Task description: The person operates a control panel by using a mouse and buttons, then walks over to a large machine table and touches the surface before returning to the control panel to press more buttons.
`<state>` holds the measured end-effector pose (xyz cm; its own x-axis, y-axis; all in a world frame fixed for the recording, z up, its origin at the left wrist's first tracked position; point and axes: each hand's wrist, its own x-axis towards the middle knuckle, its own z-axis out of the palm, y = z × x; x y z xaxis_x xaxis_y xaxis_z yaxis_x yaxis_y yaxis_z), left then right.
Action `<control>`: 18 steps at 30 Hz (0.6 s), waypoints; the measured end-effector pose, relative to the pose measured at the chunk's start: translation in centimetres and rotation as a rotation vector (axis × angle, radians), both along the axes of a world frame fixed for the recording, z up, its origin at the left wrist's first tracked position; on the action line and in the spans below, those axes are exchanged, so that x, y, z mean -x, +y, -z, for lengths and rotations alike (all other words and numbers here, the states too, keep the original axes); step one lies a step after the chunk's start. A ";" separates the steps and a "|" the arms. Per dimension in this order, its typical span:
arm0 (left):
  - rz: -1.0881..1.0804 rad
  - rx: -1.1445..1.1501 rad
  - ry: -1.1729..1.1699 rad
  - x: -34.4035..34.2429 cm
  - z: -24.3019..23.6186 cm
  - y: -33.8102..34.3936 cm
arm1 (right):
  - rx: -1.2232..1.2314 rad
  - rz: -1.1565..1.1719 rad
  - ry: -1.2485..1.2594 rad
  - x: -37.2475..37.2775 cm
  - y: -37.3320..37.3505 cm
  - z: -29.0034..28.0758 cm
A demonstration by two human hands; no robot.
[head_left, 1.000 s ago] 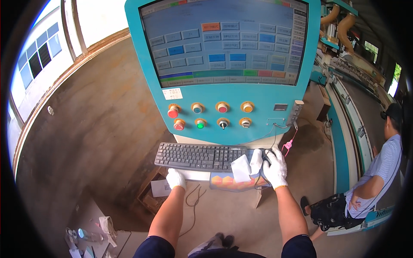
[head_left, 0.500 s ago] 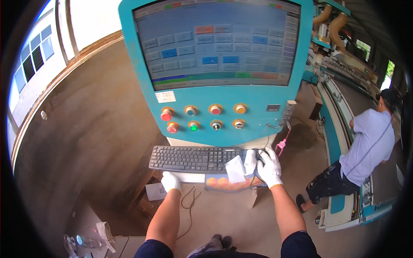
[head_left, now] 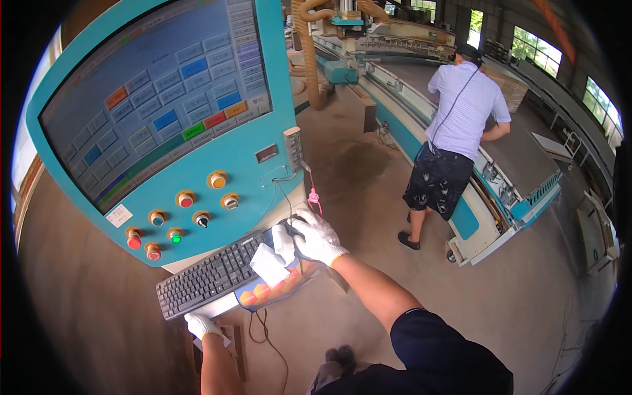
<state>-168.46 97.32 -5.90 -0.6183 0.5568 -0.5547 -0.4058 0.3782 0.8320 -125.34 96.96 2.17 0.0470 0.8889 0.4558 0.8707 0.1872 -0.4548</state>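
In the head view, the white-gloved right hand lies with its fingers curled closed over a dark computer mouse on the colourful mouse mat, beside the black keyboard, while the white-gloved left hand grips the desk edge below.

A large screen fills the upper teal console, blue-grey with rows of pale, blue, orange, red and green tiles. A small white label sits below its lower left corner, beside the round buttons.
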 end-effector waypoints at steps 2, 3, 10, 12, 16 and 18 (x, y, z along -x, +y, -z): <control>-0.060 0.054 0.066 -4.8 -4.7 -1.1 | -0.016 0.033 -0.006 -0.8 -0.4 0.2; -0.100 -0.003 0.017 -4.3 -4.9 -1.2 | -0.002 0.030 0.000 -0.1 -0.3 -0.1; -0.055 -0.110 -0.093 1.1 1.5 1.6 | 0.021 0.033 0.133 -1.6 -2.6 -0.7; 0.018 -0.129 0.034 3.4 3.3 2.4 | -0.074 0.061 0.125 -2.5 -6.2 -0.3; 0.061 -0.061 0.598 4.0 2.5 -0.3 | -0.028 0.087 0.142 -8.3 -18.5 2.5; 0.086 -0.079 0.880 -2.1 2.6 -6.1 | 0.114 0.195 0.267 -12.8 -28.2 4.7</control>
